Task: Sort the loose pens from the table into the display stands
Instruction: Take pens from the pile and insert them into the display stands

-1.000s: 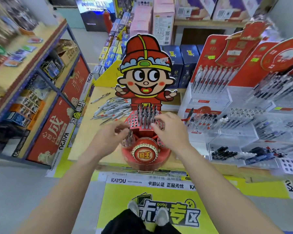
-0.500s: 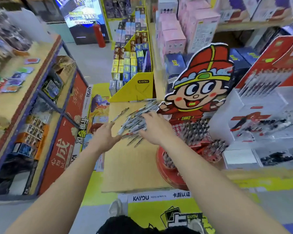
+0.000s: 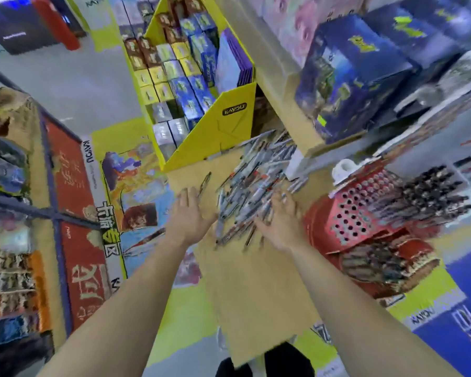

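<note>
**Both hands at the pen pile**

My right hand [image 3: 279, 219] lies palm down on the near edge of the pens [image 3: 256, 186], fingers spread and loosely curled over them; the picture is too blurred for me to tell whether I have hold of any. My left hand [image 3: 192, 216] is open and flat, fingers together, empty, just left of the pile and close to one pen [image 3: 205, 183] lying apart from the rest.

The pens sprawl in a loose heap across the far part of the table [image 3: 256, 289]. To their right, touching the table's edge, the red stand [image 3: 359, 219] leans tilted, its holed top partly filled with dark pens. Behind the pile stands a yellow box [image 3: 220, 126] packed with small card packs. A shelf [image 3: 19, 254] runs along my left.
</note>
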Tool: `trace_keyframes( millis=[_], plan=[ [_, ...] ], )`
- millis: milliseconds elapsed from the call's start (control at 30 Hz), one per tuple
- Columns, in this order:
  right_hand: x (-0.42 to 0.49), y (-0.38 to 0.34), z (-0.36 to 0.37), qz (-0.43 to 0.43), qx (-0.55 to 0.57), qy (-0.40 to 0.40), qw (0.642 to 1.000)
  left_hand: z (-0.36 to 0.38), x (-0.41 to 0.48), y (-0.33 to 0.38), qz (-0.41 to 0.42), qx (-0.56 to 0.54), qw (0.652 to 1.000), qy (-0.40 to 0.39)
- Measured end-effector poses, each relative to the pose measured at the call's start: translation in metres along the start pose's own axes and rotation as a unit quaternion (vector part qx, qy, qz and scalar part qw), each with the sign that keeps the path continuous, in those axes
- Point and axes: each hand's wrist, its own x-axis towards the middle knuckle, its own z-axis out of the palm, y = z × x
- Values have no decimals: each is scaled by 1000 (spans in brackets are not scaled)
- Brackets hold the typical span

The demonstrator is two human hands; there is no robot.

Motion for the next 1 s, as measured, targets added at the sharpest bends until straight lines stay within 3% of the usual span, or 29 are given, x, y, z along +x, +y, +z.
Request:
trace_keyframes(
  millis=[133,233,333,533,733,867,1000],
  plan=[
    [30,9,28,2,-34,70,997,30,36,-9,30,-33,999,12],
    [51,5,37,-62,-82,127,987,48,40,-9,77,-20,996,48],
    [72,1,47,-84,-91,116,986,61,40,-5,133,-2,988,85],
    [46,-5,63,-91,-110,109,984,59,39,-7,180,-73,978,69],
    [94,-21,32,-98,-115,158,976,64,36,-16,202,-60,974,80],
    [134,-22,24,-72,-154,99,980,80,25,-17,197,-44,975,89],
    [105,-16,35,-112,-139,71,981,92,11,-23,205,17,975,80]
  ],
)
